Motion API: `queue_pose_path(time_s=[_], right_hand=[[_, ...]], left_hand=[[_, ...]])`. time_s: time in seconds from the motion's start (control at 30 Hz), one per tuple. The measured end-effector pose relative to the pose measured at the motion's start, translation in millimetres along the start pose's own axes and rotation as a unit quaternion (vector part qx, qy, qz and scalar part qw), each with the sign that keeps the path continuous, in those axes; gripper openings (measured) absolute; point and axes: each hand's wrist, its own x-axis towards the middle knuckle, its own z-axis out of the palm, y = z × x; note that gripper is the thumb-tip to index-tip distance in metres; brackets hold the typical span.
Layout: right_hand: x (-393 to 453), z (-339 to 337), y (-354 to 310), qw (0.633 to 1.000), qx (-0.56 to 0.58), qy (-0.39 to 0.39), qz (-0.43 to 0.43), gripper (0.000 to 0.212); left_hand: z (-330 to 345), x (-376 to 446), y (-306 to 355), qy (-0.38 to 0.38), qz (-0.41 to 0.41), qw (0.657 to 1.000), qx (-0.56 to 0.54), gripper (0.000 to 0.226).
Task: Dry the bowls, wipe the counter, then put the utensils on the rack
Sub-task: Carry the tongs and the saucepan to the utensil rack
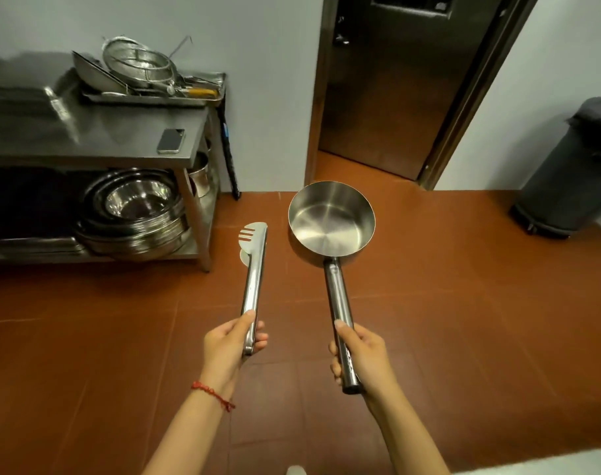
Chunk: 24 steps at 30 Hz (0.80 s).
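Note:
My left hand (pixel 231 341) grips the end of a pair of steel tongs (pixel 254 269), whose slotted tips point away from me over the floor. My right hand (pixel 360 354) holds the long handle of a steel saucepan (pixel 331 221), its round bowl tilted so I see inside. Both are held in the air above the red tiled floor. To the left stands a steel table (pixel 121 132) with a tray (pixel 148 97) of strainers and utensils at its back. Stacked steel bowls (pixel 138 214) sit on its lower shelf.
A phone (pixel 171 140) lies near the table's right edge. A dark metal door (pixel 398 80) stands ahead in its frame. A black bin (pixel 573 173) with a liner stands at the right wall. Red floor tiles (pixel 463 303) stretch between me and the table.

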Motion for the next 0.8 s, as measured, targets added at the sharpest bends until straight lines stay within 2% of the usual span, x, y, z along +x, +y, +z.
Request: queue_pose_path(time_s=[0.23,0.8], right_hand=[[131,28,-60,0.999,-0.01,-0.029,0.009,0.026],[469,143,-222,0.996,-0.024,-0.086,-0.012,0.023]], left_hand=[[50,101,60,0.025,0.031,0.999,-0.019,0.014],[156,437,234,0.047,0.048,0.998,-0.011,0.015]])
